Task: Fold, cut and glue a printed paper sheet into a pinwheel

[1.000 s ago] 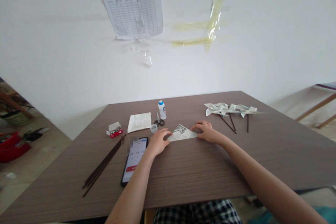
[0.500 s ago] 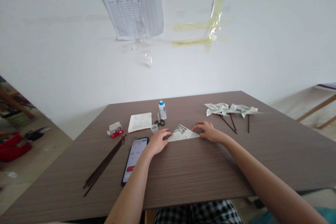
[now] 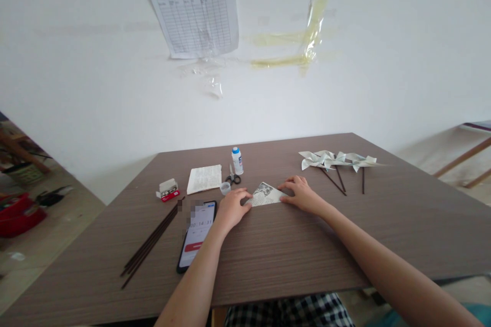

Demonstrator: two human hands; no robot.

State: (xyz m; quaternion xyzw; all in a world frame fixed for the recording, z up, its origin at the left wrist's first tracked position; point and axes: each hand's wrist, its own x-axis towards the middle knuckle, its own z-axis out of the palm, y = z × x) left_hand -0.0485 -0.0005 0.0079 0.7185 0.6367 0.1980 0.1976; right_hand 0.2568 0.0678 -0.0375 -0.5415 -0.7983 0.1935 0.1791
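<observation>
A printed sheet of paper folded into a triangle lies on the table, its point facing the wall. My left hand holds its left corner between thumb and fingers. At the right corner, my right hand grips it the same way, the thumb near the folded edge. Just beyond my left hand are a small clear cup, scissors with black handles and a white glue bottle with a blue cap.
A phone showing a timer lies by my left forearm, with several dark sticks left of it. Farther back are a red-and-white small box and a stack of printed paper. Paper pinwheels on sticks lie at the right.
My right hand has shifted slightly left, its thumb and fingers closing in on the paper's right corner. My left hand has moved slightly and its thumb now sits at the left corner.
</observation>
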